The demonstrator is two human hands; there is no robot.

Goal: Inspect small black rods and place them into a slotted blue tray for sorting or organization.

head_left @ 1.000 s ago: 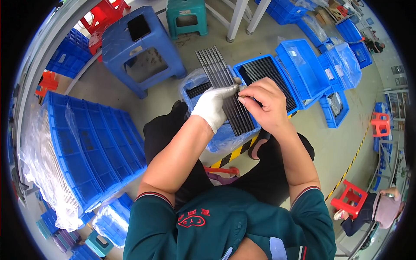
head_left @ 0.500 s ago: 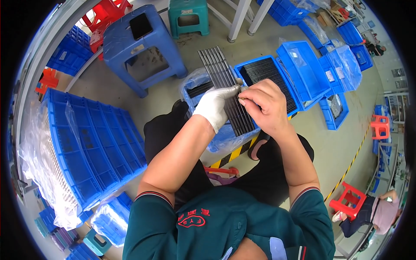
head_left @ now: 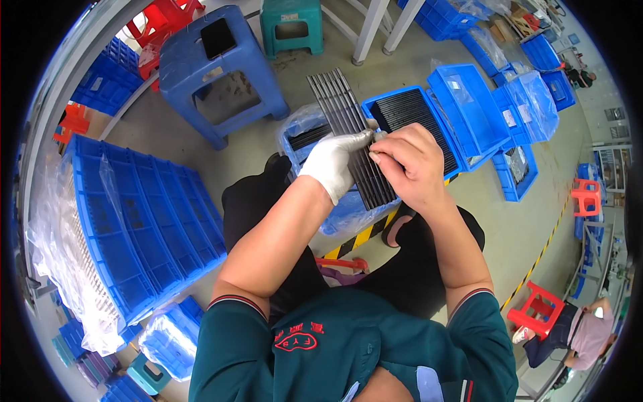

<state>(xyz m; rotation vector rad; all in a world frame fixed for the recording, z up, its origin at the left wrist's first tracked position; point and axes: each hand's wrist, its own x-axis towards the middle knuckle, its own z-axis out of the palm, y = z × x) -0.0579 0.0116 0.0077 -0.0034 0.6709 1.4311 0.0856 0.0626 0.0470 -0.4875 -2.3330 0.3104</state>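
A row of dark, slim metal rods (head_left: 335, 100) lies side by side, tilted away from me over my knees. My left hand (head_left: 329, 164), in a white glove with greyed fingertips, is closed round the rods, its thumb across their top. Bare and closed, my right hand (head_left: 416, 164) pinches at the right side of the rods, near the left thumb. What sits between its fingertips is too small to make out. Just beyond, a blue crate (head_left: 392, 94) holds many similar dark rods. Another plastic-lined blue crate (head_left: 287, 142), left of the rods, has more dark rods in it.
Blue crates (head_left: 144, 221) are stacked on my left under clear plastic. A blue stool (head_left: 181, 60) bears a black phone (head_left: 218, 39); a green stool (head_left: 292, 30) stands beside it. More blue bins (head_left: 469, 110) stand at right. Another person (head_left: 583, 335) is near a red stool (head_left: 538, 309).
My hands and the rods have shifted only very slightly. At the far right, the other person's arm has moved.
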